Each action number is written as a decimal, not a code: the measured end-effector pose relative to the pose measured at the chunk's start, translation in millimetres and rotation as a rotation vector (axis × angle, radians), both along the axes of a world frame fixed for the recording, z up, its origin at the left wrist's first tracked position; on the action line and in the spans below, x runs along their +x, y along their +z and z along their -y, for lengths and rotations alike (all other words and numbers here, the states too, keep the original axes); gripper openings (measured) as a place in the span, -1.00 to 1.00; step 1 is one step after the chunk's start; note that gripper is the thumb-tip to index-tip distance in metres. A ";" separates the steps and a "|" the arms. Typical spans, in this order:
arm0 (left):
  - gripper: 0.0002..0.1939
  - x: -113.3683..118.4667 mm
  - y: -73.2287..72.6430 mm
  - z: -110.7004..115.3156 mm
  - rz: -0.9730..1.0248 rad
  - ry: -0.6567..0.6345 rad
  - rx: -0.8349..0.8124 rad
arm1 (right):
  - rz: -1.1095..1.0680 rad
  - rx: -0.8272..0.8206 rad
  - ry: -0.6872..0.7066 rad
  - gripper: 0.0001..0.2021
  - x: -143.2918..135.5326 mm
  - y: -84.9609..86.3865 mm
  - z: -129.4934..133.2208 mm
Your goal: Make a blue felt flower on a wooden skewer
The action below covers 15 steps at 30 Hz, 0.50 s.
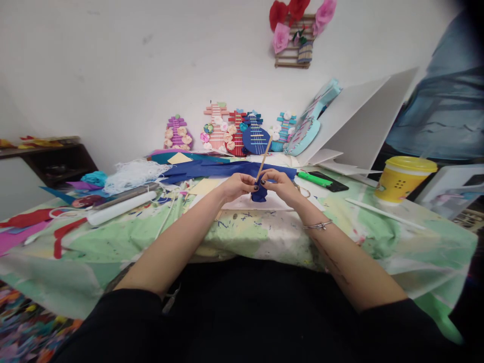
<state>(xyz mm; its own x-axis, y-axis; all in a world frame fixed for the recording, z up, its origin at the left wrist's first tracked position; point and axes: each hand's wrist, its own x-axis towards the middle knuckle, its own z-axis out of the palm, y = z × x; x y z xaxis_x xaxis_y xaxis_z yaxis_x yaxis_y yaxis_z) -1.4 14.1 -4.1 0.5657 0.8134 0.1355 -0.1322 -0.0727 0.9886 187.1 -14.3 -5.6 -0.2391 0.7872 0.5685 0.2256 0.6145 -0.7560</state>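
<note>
Over the middle of the table, a small bunched piece of dark blue crepe paper [259, 195] hangs between my two hands. My left hand [240, 186] pinches its upper left edge between thumb and finger. From the other side my right hand [280, 184] closes on the top of the same piece, fingers bent. A thin wooden stick [264, 159] rises out of the blue paper, leaning slightly right; its lower end is hidden by the paper and fingertips. Beneath lies a white board [242, 202]. Long strips of blue paper [212, 171] lie just behind my hands.
Several decorated lute-shaped crafts [257, 138] lean against the wall. On the right are a green cutter [313, 178], a black phone [336, 182], a yellow-lidded cup [404, 179] and a white stick [383, 213]. White shredded strands [132, 174] and a white bar-shaped tool [121, 207] lie left.
</note>
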 end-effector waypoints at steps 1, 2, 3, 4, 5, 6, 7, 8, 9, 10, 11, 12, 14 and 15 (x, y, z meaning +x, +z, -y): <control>-0.61 -0.2 0.2 0.2 -0.001 -0.002 0.001 | 0.005 -0.003 -0.003 -0.82 0.1 0.1 0.4; -0.61 -0.4 0.6 0.6 -0.002 -0.002 0.000 | 0.008 -0.005 -0.006 -0.81 0.1 0.1 0.8; -0.60 -0.5 1.1 1.2 -0.003 -0.001 -0.001 | 0.010 -0.004 -0.007 -0.80 -0.1 0.0 1.0; -0.60 -0.4 1.9 2.2 -0.004 0.001 -0.003 | 0.006 0.001 -0.007 -0.78 -0.3 -0.2 1.0; -0.60 -0.2 2.7 3.5 -0.004 0.002 -0.006 | -0.007 0.008 -0.005 -0.75 -0.6 -0.5 0.7; -0.60 0.0 3.7 5.0 -0.005 -0.001 -0.008 | -0.031 0.015 -0.003 -0.73 -0.8 -0.9 0.1; -0.60 0.3 4.6 6.5 -0.005 -0.006 -0.009 | -0.062 0.017 -0.005 -0.70 -0.9 -1.3 -0.6; -0.62 0.6 5.5 8.1 -0.006 -0.015 -0.007 | -0.096 0.015 -0.012 -0.67 -0.9 -1.5 -1.5; -0.63 0.9 6.2 9.4 -0.012 -0.024 -0.004 | -0.130 0.011 -0.024 -0.65 -0.8 -1.7 -2.3; -0.65 1.2 6.6 10.5 -0.019 -0.030 0.001 | -0.160 0.006 -0.038 -0.63 -0.6 -1.6 -3.0; -0.65 1.5 6.9 11.3 -0.026 -0.034 0.004 | -0.183 0.002 -0.051 -0.61 -0.4 -1.4 -3.3; -0.66 1.7 7.0 11.7 -0.032 -0.033 0.006 | -0.200 -0.001 -0.059 -0.59 -0.2 -1.0 -3.3; -0.65 2.1 6.8 11.9 -0.039 -0.028 0.007 | -0.209 -0.014 -0.050 -0.57 -0.3 0.0 -2.1; -0.65 2.2 6.7 11.8 -0.043 -0.027 0.005 | -0.204 -0.027 -0.036 -0.56 -0.6 0.5 -1.1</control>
<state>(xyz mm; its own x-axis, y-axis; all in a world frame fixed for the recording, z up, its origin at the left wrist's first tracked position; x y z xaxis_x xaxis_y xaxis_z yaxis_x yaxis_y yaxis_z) 0.8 2.3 2.6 0.5929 0.7970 0.1147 -0.0915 -0.0748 0.9930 186.5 -13.1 -5.1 -0.0927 0.8085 0.5812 0.0872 0.5880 -0.8041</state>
